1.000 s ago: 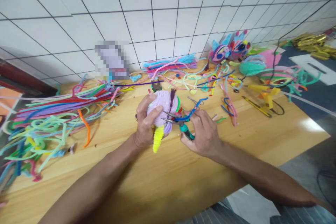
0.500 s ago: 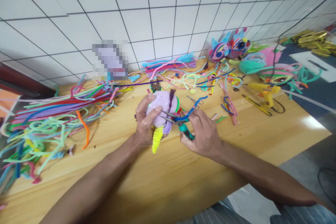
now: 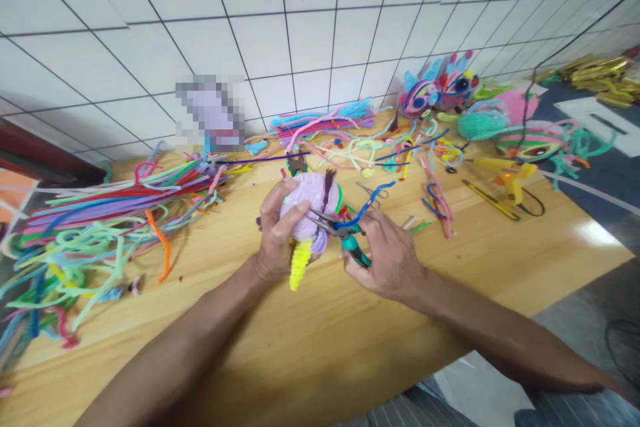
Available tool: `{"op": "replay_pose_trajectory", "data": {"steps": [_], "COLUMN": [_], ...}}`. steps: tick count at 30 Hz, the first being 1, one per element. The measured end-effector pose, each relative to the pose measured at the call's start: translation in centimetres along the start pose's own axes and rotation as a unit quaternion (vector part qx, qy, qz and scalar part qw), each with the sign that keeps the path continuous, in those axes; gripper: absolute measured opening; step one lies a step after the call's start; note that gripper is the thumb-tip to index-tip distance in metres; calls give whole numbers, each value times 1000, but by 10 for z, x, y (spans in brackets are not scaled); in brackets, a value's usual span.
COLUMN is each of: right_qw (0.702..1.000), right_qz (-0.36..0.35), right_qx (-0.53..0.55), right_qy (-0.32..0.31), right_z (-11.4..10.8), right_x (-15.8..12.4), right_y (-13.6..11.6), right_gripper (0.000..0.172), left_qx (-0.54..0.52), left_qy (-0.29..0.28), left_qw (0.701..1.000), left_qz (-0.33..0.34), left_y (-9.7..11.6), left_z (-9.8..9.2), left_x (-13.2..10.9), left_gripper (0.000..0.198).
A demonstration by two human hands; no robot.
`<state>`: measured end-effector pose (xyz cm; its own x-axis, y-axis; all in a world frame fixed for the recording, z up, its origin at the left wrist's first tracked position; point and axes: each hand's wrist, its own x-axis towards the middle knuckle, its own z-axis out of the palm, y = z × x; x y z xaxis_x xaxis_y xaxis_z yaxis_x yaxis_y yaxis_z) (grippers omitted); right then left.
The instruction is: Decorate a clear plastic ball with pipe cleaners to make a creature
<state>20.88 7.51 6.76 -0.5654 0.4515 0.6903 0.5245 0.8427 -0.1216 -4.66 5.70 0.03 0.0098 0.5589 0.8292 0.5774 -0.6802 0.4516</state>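
My left hand point(image 3: 277, 230) is closed round a lilac pipe-cleaner ball figure point(image 3: 306, 192), held above the wooden table. A yellow coiled horn point(image 3: 301, 265) points down from it, and a dark purple tuft point(image 3: 329, 188) stands on its right side. My right hand point(image 3: 389, 250) grips needle-nose pliers point(image 3: 353, 243) with green-and-black handles. Their jaws are parted and lie against the figure's right side, tips near my left thumb. A blue pipe cleaner point(image 3: 367, 205) runs over the pliers beside my right fingers; whether those fingers pinch it, I cannot tell.
Heaps of loose pipe cleaners point(image 3: 85, 247) cover the table's left side, with another bundle point(image 3: 325, 121) by the tiled wall. Finished figures point(image 3: 419, 99) stand at the back right. A yellow glue gun point(image 3: 507, 177), a yellow cutter knife point(image 3: 490, 200) and small scissors point(image 3: 376, 191) lie to the right.
Hardly anything differs. Both hands, the lilac figure and the pliers keep almost the same position; the view has shifted very slightly.
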Motion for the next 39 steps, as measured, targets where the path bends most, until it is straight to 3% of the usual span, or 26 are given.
{"op": "replay_pose_trajectory", "data": {"steps": [3, 5, 10, 19, 24, 31, 39], "right_qw": [1000, 1000, 1000, 999, 1000, 999, 999], "right_qz": [-3, -3, -6, -18, -3, -6, 11], "right_qx": [-4, -9, -18, -19, 20, -15, -25], "right_qy": [0, -1, -3, -29, -18, -29, -22], "right_z": [-1, -1, -2, -6, -5, -4, -4], "right_x": [1, 1, 1, 5, 8, 8, 6], "right_y": [0, 0, -1, 4, 3, 9, 9], "right_gripper": [43, 42, 38, 26, 30, 27, 30], "left_qx": [59, 74, 87, 50, 51, 55, 30], "left_qy": [53, 56, 44, 27, 33, 18, 7], "left_qw": [993, 991, 993, 996, 998, 998, 999], "left_qz": [86, 92, 73, 69, 21, 36, 7], "left_y": [7, 10, 13, 14, 19, 15, 16], "left_z": [-1, -1, -1, 0, 2, 5, 6], "left_x": [12, 16, 18, 18, 21, 23, 21], "left_gripper": [84, 82, 74, 76, 70, 72, 65]}}
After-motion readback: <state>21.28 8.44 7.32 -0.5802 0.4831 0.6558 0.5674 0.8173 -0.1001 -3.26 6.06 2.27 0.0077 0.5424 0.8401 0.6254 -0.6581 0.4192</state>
